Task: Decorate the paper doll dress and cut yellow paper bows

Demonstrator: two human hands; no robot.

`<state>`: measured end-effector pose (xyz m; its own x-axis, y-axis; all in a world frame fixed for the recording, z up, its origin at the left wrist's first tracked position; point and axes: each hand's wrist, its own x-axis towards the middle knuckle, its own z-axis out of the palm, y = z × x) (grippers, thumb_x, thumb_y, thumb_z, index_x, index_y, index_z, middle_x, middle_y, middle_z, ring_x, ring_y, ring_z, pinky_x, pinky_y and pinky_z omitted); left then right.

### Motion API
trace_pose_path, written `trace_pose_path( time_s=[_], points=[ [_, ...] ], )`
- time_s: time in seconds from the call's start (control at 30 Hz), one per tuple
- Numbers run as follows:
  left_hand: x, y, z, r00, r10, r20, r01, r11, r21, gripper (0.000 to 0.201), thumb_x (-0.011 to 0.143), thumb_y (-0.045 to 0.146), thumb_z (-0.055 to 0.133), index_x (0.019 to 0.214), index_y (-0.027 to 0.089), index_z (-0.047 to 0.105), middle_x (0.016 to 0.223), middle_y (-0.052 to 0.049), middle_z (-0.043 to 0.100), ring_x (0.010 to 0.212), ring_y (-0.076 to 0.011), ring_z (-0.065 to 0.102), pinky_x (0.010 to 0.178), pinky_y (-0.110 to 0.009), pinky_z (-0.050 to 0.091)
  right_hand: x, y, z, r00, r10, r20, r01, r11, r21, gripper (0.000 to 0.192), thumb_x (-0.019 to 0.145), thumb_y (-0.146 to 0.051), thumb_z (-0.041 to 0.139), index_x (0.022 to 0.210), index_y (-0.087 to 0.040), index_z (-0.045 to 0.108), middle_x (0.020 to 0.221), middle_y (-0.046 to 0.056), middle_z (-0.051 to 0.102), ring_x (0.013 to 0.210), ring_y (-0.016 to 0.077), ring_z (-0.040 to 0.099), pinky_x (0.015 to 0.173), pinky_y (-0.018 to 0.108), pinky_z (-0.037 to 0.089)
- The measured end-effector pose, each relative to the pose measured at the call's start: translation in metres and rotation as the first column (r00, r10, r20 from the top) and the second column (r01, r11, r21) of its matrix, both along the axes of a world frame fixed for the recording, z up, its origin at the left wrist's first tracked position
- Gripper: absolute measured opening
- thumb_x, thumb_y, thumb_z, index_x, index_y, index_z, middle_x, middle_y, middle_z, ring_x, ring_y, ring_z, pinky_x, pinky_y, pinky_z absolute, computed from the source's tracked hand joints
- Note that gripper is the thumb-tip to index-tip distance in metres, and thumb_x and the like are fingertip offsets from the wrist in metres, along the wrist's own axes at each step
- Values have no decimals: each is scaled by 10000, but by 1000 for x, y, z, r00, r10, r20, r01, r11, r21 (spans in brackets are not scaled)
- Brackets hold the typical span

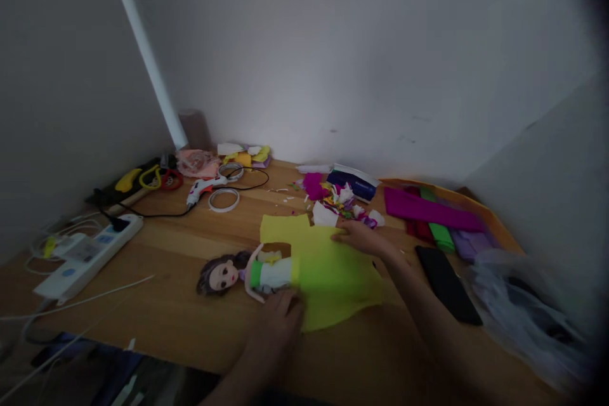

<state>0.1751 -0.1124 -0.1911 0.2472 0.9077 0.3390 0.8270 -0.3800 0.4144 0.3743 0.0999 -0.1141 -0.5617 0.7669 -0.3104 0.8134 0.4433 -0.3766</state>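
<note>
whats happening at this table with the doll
A person is working on a doll that lies on its back on the wooden table, head to the left. A yellow-green sheet is spread over its lower half like a skirt. The left hand rests on the sheet's near edge by the doll's waist; the right hand presses its far edge. A glue gun, tape rolls and coloured scraps lie behind.

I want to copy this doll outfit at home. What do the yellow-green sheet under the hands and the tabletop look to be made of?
The yellow-green sheet looks like craft felt or foam: matte, flat, cleanly cut edges, though the dim picture leaves it open. The tabletop looks like light wood or wood laminate, showing streaked grain and a smooth finish. The left hand and right hand press on the sheet.
</note>
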Motion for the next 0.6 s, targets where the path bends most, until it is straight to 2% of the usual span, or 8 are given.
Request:
trace_pose_path(
  time_s=[0.13,0.27,0.47,0.6],
  points=[
    [-3,-5,1,999,30,-21,-31,998,-55,241,930,131,419,915,201,649,979,-67,655,855,-211,614,745,-335,507,-7,2,-8,999,-27,29,25,998,65,207,932,-314,564,1047,-150,618,1049,57,645,900,185,635,794,386,536],
    [-4,-11,5,989,146,-3,-146,983,-108,242,946,176,405,945,193,647,992,-75,638,895,-216,603,777,-339,497,-11,-1,-13,999,-47,5,46,993,113,209,929,-313,568,1046,-147,617,1053,59,644,922,193,632,813,402,528],
    [-1,-5,14,930,366,-17,-360,905,-228,247,937,325,464,954,163,650,956,-107,629,896,-291,571,775,-433,460,-14,0,-19,992,-98,-80,106,989,100,215,939,-322,554,1026,-137,617,987,45,654,852,174,644,759,369,543],
    [5,1,15,918,396,-12,-379,868,-322,235,911,355,523,879,178,675,874,-83,635,852,-286,573,743,-410,445,-15,5,-27,988,-124,-93,131,989,70,222,939,-323,554,1040,-134,612,982,43,652,822,167,646,726,351,551]
  ],
)
